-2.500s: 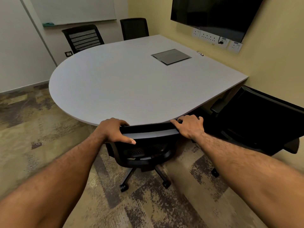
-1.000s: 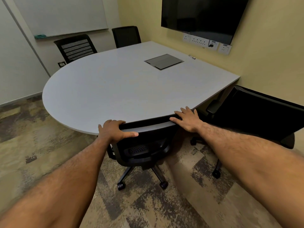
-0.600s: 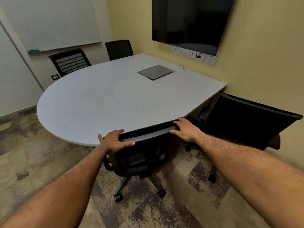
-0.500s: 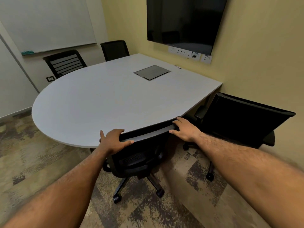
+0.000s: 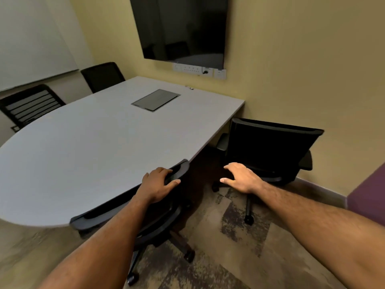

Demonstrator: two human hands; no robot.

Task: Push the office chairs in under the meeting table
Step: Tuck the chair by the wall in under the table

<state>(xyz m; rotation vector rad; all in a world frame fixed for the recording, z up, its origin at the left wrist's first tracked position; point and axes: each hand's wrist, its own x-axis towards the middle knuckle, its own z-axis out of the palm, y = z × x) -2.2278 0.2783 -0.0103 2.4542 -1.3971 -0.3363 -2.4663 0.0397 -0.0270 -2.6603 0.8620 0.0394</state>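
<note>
At the rounded near edge of the table point(image 5: 89, 147), the near chair point(image 5: 158, 213) is tucked in with its backrest top against the rim; that top bar runs along the edge, from lower left up to the right, and the chair faces in toward the table. The left hand point(image 5: 157, 185) lies on the right end of that bar, fingers curled over it and thumb stretched out along the near side. The right hand point(image 5: 241, 178) hangs in the air between the two nearest chairs, palm down, fingers spread and loosely bent, holding nothing. A second chair point(image 5: 268, 149) stands beside the table's straight right end, close to the yellow wall point(image 5: 302, 69), its back turned toward the camera and its seat not under the top. Two more chairs point(image 5: 31, 104) point(image 5: 102, 76) stand at the far side, backrests upright behind the edge. Four chairs in all, one table. A dark screen point(image 5: 183, 28) hangs above it.
</note>
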